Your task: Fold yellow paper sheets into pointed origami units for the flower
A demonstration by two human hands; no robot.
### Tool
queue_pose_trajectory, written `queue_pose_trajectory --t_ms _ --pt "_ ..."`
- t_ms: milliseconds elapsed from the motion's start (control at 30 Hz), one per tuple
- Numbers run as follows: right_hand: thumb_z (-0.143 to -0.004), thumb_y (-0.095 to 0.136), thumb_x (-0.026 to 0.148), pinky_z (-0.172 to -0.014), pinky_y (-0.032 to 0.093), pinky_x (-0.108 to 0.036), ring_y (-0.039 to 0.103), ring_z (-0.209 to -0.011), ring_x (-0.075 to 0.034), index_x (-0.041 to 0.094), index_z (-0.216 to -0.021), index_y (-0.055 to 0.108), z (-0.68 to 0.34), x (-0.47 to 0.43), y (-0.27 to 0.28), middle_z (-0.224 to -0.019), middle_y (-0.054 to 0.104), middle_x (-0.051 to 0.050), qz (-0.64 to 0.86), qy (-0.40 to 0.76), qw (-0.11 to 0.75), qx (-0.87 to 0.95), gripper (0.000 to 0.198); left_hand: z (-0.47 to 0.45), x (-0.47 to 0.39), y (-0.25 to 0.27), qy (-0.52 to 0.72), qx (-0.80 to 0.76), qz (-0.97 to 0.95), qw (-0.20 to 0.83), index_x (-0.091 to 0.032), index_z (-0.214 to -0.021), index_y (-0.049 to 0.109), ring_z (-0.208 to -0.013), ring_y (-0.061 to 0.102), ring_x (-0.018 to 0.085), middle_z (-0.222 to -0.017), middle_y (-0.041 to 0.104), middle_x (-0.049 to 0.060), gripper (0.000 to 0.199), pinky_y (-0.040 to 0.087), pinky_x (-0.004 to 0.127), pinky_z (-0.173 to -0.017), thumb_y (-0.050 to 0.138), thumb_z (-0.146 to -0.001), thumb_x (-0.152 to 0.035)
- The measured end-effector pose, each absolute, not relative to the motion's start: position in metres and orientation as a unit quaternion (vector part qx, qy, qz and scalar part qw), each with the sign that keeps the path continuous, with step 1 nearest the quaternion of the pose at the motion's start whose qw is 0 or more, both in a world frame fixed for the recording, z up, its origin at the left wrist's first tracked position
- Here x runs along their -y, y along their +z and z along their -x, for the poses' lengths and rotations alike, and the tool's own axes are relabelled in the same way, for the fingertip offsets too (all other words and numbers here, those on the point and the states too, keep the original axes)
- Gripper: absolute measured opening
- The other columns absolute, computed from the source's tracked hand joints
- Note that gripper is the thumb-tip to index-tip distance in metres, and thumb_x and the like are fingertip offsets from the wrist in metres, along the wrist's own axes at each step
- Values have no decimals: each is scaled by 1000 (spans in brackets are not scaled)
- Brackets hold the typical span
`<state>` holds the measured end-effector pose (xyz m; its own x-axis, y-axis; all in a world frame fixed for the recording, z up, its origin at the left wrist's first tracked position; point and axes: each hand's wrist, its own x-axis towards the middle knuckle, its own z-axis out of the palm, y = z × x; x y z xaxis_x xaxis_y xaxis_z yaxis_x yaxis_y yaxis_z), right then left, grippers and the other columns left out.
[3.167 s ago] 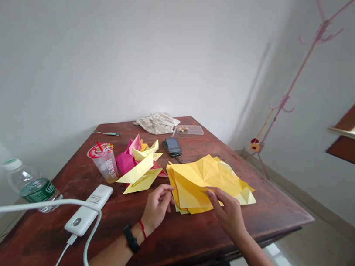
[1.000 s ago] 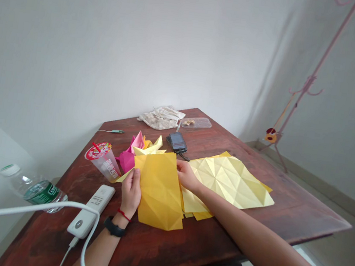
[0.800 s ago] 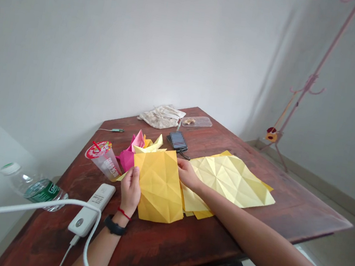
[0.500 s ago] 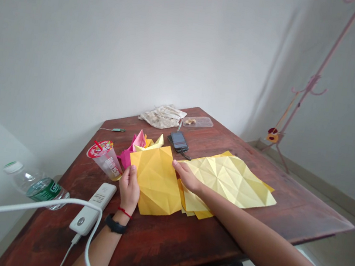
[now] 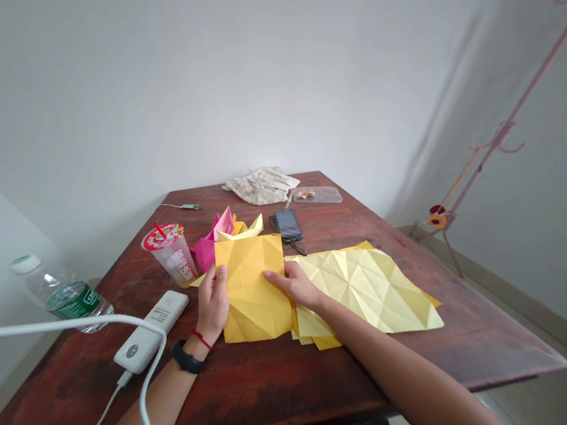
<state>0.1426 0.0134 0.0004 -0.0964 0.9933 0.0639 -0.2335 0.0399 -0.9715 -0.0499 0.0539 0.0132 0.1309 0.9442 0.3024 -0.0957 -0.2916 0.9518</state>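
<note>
A creased sheet of yellow origami paper is held up, tilted, between my two hands. My left hand grips its left edge, thumb on the front face. At the right edge my right hand pinches it, the thumb on the front and the other fingers hidden behind. Right of it lies a pile of creased paper sheets, with a pale yellow sheet on top and darker yellow corners showing beneath. Behind the held sheet stand folded pieces of pink paper and pale yellow paper, partly covered.
Left of my left hand are a plastic cup with a red straw, a white power bank with a cable, and a water bottle. Farther back on the wooden table lie a phone, a cloth and a clear tray.
My right hand has slid inward over the sheet's right edge, so its thumb lies farther onto the front. My left hand and the sheet have shifted slightly right.
</note>
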Motion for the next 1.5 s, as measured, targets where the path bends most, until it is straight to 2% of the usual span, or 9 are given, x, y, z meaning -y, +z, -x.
queue_pose_trajectory --t_ms 167,500,700,933,1133,1267,1333,1433,1500 --pt "-77 76 53 -85 59 -42 75 -90 -31 15 -106 72 -141 -14 -3 -100 77 -12 400 573 535 474 48 51 -55 12 550 -362 -595 461 -17 -92 65 -93 69 27 -99 74 10 42 57 35 -81 59 -88 -58" --pt "-79 76 46 -73 62 -35 76 -80 -27 15 -97 74 -139 -11 2 -92 78 -11 409 569 542 464 36 49 -53 14 540 -361 -606 459 -16 -101 67 -85 70 25 -100 75 12 45 57 32 -72 56 -90 -58" --pt "-79 77 45 -69 62 -33 76 -79 -26 14 -98 74 -137 -11 -1 -90 78 -10 409 568 546 460 36 49 -54 14 538 -353 -608 465 -17 -101 67 -85 70 25 -99 74 11 43 58 34 -76 57 -89 -57" --pt "-79 77 46 -73 63 -35 76 -82 -26 14 -101 73 -138 -12 -1 -93 78 -11 408 572 541 463 39 49 -52 15 534 -353 -606 472 -17 -102 67 -89 70 25 -103 74 12 41 59 35 -79 57 -90 -55" --pt "-79 77 42 -79 62 -37 76 -82 -26 17 -100 72 -136 -11 0 -94 78 -10 390 586 562 434 34 49 -54 12 538 -340 -613 467 -19 -117 61 -105 70 28 -118 71 14 43 58 37 -87 58 -91 -53" --pt "-81 74 35 -80 62 -39 76 -81 -28 15 -97 72 -138 -15 3 -93 78 -12 378 602 602 362 26 50 -54 11 536 -331 -627 459 -22 -140 47 -116 66 27 -128 67 15 56 55 37 -94 57 -93 -51" --pt "-82 71 30 -81 61 -41 76 -83 -29 14 -97 72 -140 -17 6 -95 78 -13 368 605 631 316 23 50 -54 11 532 -331 -636 450 -22 -144 44 -120 64 27 -133 64 15 60 53 38 -98 57 -93 -50" --pt "-83 66 25 -85 60 -42 76 -89 -30 13 -103 69 -144 -18 12 -99 78 -14 350 619 654 258 24 49 -53 14 529 -329 -655 429 -19 -137 55 -124 60 28 -135 62 14 53 49 38 -103 58 -93 -48" --pt "-85 62 26 -89 59 -42 75 -94 -30 11 -108 67 -146 -18 15 -101 78 -15 336 648 644 231 28 49 -52 15 517 -325 -673 417 -18 -123 65 -122 60 28 -126 68 13 42 50 36 -100 58 -93 -46"
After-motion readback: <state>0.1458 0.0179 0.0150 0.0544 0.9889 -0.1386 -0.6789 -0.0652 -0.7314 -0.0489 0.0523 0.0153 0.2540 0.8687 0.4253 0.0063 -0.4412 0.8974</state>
